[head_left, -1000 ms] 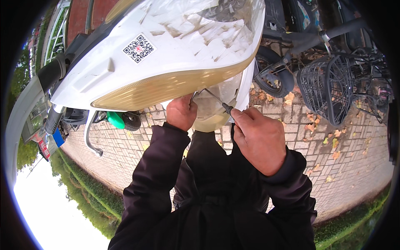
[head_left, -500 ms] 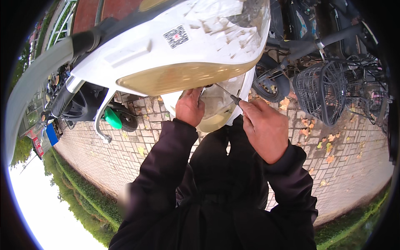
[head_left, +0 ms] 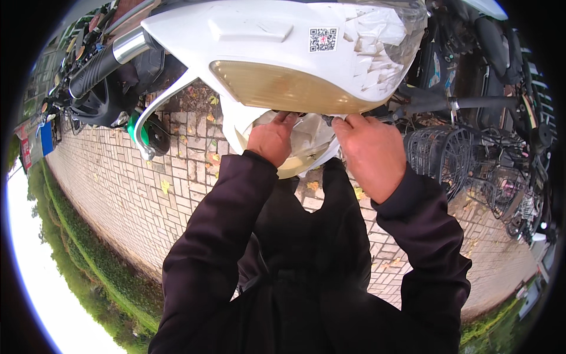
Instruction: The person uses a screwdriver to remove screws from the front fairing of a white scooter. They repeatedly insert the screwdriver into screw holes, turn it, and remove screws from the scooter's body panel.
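Observation:
The white front cowl of a scooter (head_left: 253,35) is before me, with a long yellowed lens (head_left: 289,88) along its lower side and a square code sticker on top. My right hand (head_left: 374,153) is closed round the dark handle of a screwdriver (head_left: 328,120), its shaft pointing left under the lens edge. Beneath that edge my left hand (head_left: 271,140) is closed, fingertips at a small dark part; what they hold is hidden. Below and between my hands lies a clear, yellowed lamp cover (head_left: 303,138) on the scooter's lower front.
A black handlebar grip (head_left: 94,72) and a white brake lever (head_left: 156,106) stick out on the left. Wire bicycle baskets (head_left: 433,156) and parked bikes crowd the right. Brick paving (head_left: 130,194) with fallen leaves lies below, bordered by a hedge (head_left: 88,253).
The scooter front appears shifted right and turned more level in my view. The screwdriver and my right hand are closer under the lens edge, hiding more of the shaft. My left hand stays beneath it.

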Motion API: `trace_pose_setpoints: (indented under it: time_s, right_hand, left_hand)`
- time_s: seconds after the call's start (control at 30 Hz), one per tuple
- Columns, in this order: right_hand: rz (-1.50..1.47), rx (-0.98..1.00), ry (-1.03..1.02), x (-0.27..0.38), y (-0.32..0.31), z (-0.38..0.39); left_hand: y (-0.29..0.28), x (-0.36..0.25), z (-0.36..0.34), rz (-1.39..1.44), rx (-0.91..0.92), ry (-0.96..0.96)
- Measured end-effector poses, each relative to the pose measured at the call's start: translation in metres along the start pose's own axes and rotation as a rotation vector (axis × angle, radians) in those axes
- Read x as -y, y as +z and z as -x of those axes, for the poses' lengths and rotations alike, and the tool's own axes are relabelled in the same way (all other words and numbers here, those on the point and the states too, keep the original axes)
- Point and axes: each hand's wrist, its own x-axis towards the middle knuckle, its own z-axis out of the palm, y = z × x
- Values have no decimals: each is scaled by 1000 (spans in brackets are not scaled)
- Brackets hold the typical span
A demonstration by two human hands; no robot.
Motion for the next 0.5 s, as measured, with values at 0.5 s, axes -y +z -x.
trace_pose_setpoints:
  time_s: [0.5]
  right_hand:
    - [-311,-132,93,-19,29,26]
  left_hand:
    - [25,2,14,150,-341,-14]
